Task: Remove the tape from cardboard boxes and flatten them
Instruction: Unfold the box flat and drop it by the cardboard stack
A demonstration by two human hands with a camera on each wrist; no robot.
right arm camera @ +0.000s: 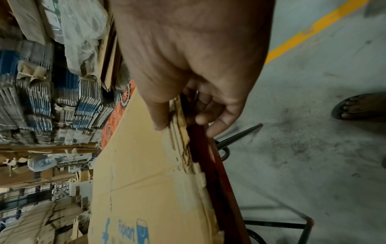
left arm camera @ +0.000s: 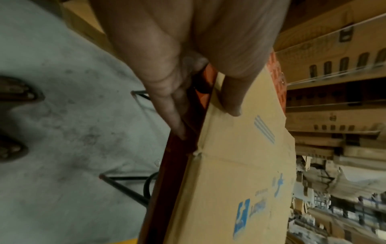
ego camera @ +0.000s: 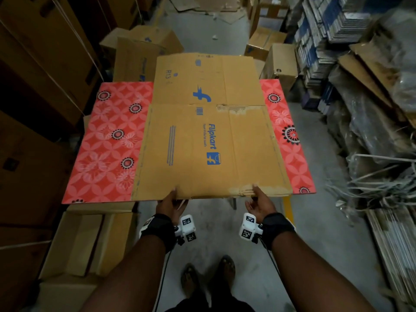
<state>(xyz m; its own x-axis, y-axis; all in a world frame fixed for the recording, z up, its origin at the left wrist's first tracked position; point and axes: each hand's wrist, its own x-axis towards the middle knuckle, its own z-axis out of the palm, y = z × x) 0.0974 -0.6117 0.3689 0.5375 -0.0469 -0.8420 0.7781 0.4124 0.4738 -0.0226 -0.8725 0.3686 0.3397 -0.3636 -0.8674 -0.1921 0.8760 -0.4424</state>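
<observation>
A flattened brown Flipkart cardboard box lies on a red flower-patterned table, its far flap reaching past the table's back edge. My left hand pinches the box's near edge, thumb on top and fingers underneath. My right hand pinches the same near edge further right, where the cardboard is torn, with its thumb on top and its fingers curled below. The box shows blue print in both wrist views, and its frayed layered edge is plain in the right wrist view.
Cardboard boxes stand behind the table and more on the floor at my left. Stacks of flattened cartons and plastic-wrapped bundles fill the right side. Grey concrete floor with a yellow line lies underfoot, and my sandalled feet stand near the table.
</observation>
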